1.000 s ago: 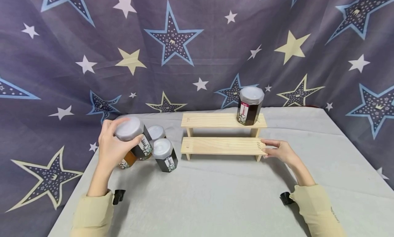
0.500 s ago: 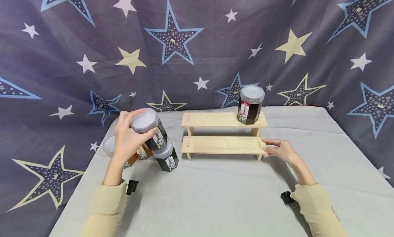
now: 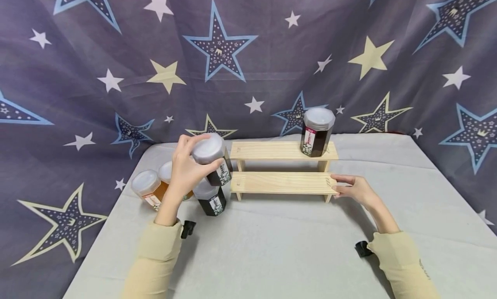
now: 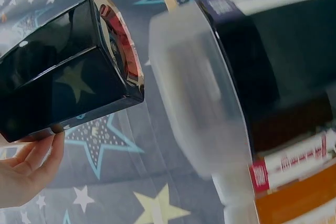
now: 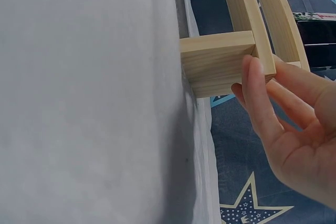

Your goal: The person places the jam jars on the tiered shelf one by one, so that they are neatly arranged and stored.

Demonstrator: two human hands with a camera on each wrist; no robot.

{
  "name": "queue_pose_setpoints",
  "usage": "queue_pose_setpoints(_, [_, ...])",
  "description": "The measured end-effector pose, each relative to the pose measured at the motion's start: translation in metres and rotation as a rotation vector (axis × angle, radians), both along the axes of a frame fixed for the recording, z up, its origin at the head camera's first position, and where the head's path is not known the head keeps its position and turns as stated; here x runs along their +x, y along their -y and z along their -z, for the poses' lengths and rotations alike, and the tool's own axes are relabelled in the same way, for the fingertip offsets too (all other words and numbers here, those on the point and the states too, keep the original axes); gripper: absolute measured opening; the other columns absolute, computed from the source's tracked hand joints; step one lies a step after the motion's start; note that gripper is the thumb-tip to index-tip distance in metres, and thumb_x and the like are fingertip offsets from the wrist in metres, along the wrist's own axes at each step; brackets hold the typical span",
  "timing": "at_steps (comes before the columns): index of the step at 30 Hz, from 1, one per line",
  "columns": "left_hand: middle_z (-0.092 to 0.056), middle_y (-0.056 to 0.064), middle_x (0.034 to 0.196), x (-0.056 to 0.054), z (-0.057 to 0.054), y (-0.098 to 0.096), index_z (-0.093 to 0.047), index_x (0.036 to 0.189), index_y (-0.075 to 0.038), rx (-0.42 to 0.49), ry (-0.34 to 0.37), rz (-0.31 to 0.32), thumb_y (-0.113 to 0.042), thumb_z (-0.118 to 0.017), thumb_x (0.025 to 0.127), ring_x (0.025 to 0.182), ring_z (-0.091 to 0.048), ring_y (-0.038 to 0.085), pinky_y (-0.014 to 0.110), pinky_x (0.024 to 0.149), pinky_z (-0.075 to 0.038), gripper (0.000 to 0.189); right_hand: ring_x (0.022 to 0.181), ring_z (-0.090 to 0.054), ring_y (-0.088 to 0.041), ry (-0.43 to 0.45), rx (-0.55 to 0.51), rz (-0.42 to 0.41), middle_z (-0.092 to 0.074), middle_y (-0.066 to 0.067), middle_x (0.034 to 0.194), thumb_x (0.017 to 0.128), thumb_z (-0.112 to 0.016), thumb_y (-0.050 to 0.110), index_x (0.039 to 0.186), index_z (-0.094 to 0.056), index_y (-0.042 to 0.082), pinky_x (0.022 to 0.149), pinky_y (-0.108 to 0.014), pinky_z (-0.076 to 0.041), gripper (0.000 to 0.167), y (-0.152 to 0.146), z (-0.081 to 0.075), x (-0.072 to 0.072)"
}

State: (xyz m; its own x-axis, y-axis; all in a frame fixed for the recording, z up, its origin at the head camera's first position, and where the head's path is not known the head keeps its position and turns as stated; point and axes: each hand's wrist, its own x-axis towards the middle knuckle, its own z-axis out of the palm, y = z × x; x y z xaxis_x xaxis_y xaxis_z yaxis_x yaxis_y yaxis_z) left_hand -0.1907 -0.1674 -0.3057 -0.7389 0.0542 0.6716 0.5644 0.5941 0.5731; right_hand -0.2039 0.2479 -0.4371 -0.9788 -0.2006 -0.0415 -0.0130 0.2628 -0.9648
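My left hand (image 3: 186, 167) grips a dark jar (image 3: 221, 171) by its pale lid, tilted and held up just left of the two-tier wooden shelf (image 3: 279, 182). In the left wrist view the held jar (image 4: 52, 72) shows its underside edge, with the fingers (image 4: 44, 156) along its side. A second dark jar (image 3: 213, 206) stands below it and is partly covered. My right hand (image 3: 355, 190) pinches the right end of the lower tier; in the right wrist view thumb and fingers are at the board's corner, by the shelf leg (image 5: 220, 66).
On the upper tier's right end stands a dark jar with a red-and-white label (image 3: 316, 135). An amber jar (image 3: 149, 189) stands at the left, and another jar (image 3: 165, 171) is partly hidden behind my left hand. A star-patterned cloth (image 3: 252, 53) hangs behind the grey-covered table (image 3: 272, 256).
My left hand has carried the dark jar rightward from above the other jars toward the shelf's left end, uncovering the amber jar. My right hand has stayed at the lower tier.
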Motion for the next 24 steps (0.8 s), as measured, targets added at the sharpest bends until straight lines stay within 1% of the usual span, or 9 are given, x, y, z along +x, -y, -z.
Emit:
queue_pose_setpoints(7, [-0.045, 0.011, 0.094, -0.004, 0.001, -0.017, -0.06, 0.109, -0.012, 0.02, 0.048, 0.039, -0.018, -0.081, 0.058, 0.086, -0.05, 0.023, 0.036, 0.071, -0.044, 0.055, 0.068, -0.062, -0.007, 0.006, 0.0, -0.004, -0.044, -0.036, 0.117, 0.082, -0.057, 0.0, 0.121, -0.041, -0.017, 0.068, -0.03, -0.051, 0.045, 0.0, 0.001, -0.001])
queue_pose_setpoints(13, [-0.045, 0.009, 0.095, -0.009, 0.001, -0.032, -0.06, 0.11, -0.012, 0.026, 0.073, 0.076, -0.019, -0.081, 0.058, 0.088, -0.049, 0.022, 0.036, 0.072, -0.044, 0.057, 0.068, -0.063, -0.007, 0.006, 0.004, -0.002, -0.044, -0.036, 0.117, 0.082, -0.057, 0.001, 0.121, -0.041, -0.017, 0.068, -0.03, -0.051, 0.046, -0.001, 0.001, -0.001])
queue_pose_setpoints(19, [-0.046, 0.009, 0.095, -0.017, 0.0, -0.047, -0.061, 0.109, -0.012, 0.007, 0.063, 0.109, -0.017, -0.081, 0.058, 0.087, -0.049, 0.021, 0.036, 0.073, -0.044, 0.055, 0.067, -0.063, -0.008, 0.002, -0.006, 0.001, -0.044, -0.036, 0.117, 0.082, -0.058, 0.0, 0.121, -0.041, -0.017, 0.068, -0.031, -0.051, 0.046, -0.001, 0.002, -0.001])
queue_pose_setpoints(24, [-0.046, 0.005, 0.092, -0.025, -0.001, -0.058, -0.062, 0.11, -0.014, -0.013, 0.096, 0.134, -0.021, -0.08, 0.06, 0.084, -0.049, 0.019, 0.034, 0.072, -0.045, 0.053, 0.067, -0.063, -0.008, -0.001, -0.009, -0.002, -0.043, -0.037, 0.117, 0.082, -0.057, 0.0, 0.121, -0.041, -0.017, 0.068, -0.031, -0.051, 0.046, -0.001, 0.003, -0.001])
